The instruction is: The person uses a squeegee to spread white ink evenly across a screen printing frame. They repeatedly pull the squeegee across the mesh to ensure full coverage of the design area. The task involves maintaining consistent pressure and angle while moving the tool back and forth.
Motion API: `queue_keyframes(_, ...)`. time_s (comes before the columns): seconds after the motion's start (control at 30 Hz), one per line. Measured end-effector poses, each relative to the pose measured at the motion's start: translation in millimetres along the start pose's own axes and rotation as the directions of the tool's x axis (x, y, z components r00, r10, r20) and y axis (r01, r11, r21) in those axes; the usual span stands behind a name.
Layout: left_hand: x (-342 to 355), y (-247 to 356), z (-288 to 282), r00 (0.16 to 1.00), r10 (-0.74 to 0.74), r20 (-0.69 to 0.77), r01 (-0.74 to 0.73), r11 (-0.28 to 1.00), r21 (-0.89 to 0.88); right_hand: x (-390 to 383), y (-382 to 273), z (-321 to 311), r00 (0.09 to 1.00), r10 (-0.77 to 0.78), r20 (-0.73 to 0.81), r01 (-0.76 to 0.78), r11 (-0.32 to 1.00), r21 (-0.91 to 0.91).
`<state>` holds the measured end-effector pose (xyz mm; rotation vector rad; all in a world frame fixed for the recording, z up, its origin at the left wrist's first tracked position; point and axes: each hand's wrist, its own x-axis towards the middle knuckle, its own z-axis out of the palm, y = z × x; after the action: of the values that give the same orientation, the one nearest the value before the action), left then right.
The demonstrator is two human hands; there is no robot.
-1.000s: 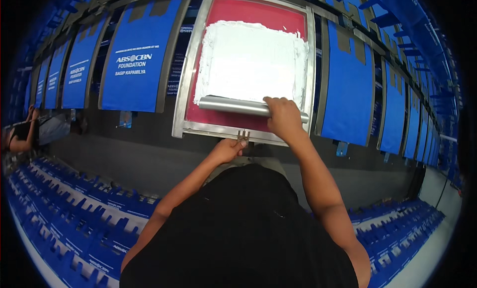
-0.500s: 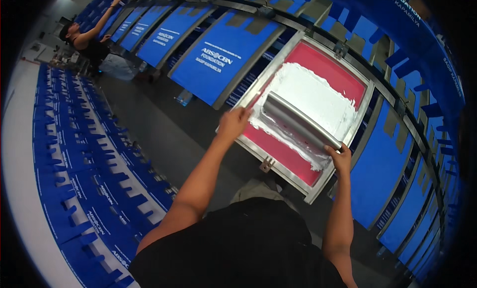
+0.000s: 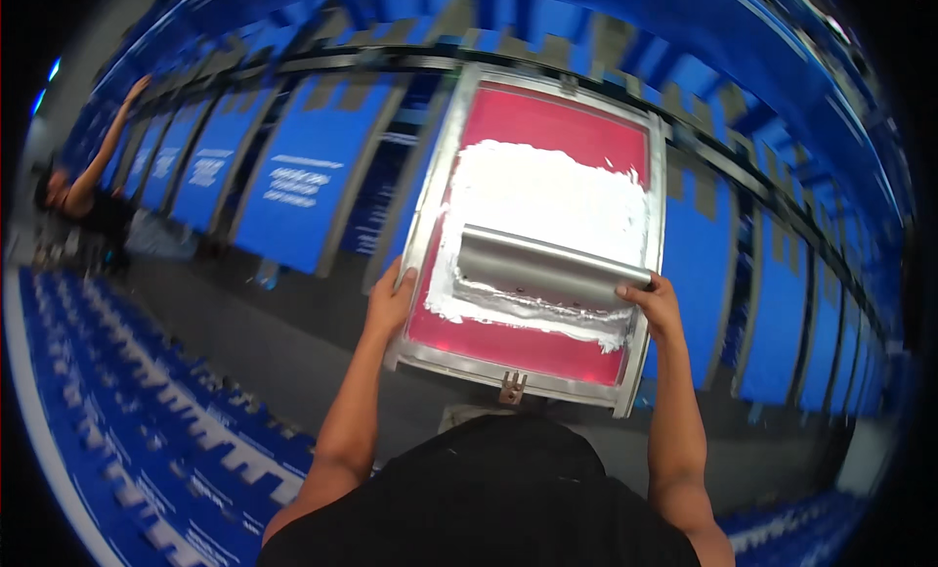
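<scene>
A metal-framed screen [image 3: 418, 269] has a pink surface [image 3: 547, 112] bearing a thick patch of white ink [image 3: 542, 186] with rough edges. A long steel squeegee [image 3: 542, 264] lies across the lower part of the ink. My left hand [image 3: 391, 298] grips the left side of the frame. My right hand [image 3: 653, 301] is closed on the squeegee's right end, beside the frame's right side. A metal clamp fitting [image 3: 512, 387] sits on the frame's near edge.
Rows of blue printed fabric panels on metal boards [image 3: 293, 176] flank the screen and continue above. More blue pieces [image 3: 117, 401] lie in rows at lower left. At far left another person [image 3: 93, 210] in dark clothing has an arm raised toward the upper panels.
My left hand left the front clamp and moved up to the frame's left side. The squeegee sits lower on the screen, with my right hand now at its end. The view has swung.
</scene>
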<state>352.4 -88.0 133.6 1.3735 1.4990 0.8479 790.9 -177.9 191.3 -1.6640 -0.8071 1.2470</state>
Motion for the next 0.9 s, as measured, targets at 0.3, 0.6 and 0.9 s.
queue_keyframes(0.3, 195, -163, -101, 0.995, -0.034, 0.096, 0.039, 0.998, -0.05, 142, 47, 195, 0.991, 0.077, -0.109, -0.082, 0.996, -0.046)
queue_keyframes(0.6, 270, -200, -153, 0.988, -0.103, 0.113, 0.114, 0.989, -0.092, 211, 55, 278, 0.993, 0.091, -0.081, -0.093, 0.996, -0.018)
queue_keyframes(0.9, 321, -178, -174, 0.996, -0.075, 0.049, 0.077, 0.997, -0.032, 240, 30, 289, 0.997, -0.036, -0.069, 0.029, 0.994, -0.106)
